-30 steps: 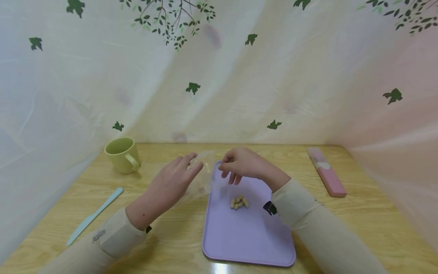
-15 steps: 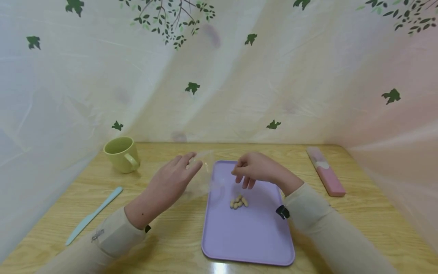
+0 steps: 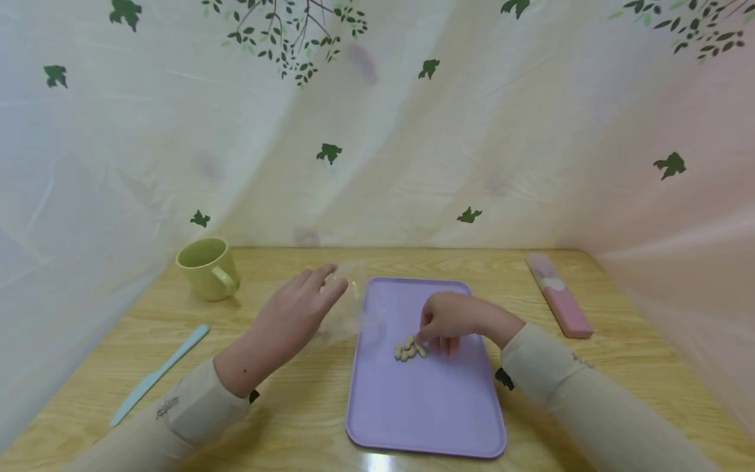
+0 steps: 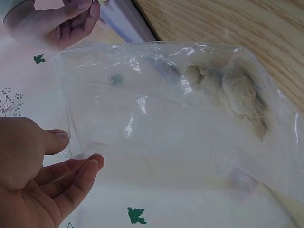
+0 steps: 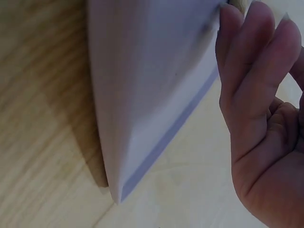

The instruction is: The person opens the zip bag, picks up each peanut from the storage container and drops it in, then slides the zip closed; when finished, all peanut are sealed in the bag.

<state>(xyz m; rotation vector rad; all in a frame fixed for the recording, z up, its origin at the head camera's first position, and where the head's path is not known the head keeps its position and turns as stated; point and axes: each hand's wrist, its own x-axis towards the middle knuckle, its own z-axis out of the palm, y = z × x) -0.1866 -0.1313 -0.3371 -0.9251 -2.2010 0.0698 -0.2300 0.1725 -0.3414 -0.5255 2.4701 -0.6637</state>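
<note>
My left hand [image 3: 291, 311] grips a clear plastic bag [image 3: 348, 301] at one corner of its mouth, over the left edge of a purple tray [image 3: 425, 406]. Peanuts [image 4: 242, 97] lie bunched at the bag's far end in the left wrist view. On the tray, several more peanuts [image 3: 407, 351] sit in a small cluster. My right hand [image 3: 454, 318] is low over the tray, thumb and forefinger tips right at the rightmost peanut of the cluster. Whether they pinch it I cannot tell. Right fingers [image 5: 251, 52] look bent in the right wrist view.
A green mug [image 3: 209, 272] stands at the back left of the wooden table [image 3: 295, 406]. In front of it lies a pale blue plastic knife [image 3: 156, 377]. A pink case [image 3: 560, 298] lies at the back right. Behind hangs a leaf-print curtain [image 3: 383, 183].
My right hand has moved from beside the bag's mouth, rightward and down, to the peanuts on the tray. The left hand and the bag have stayed nearly in place.
</note>
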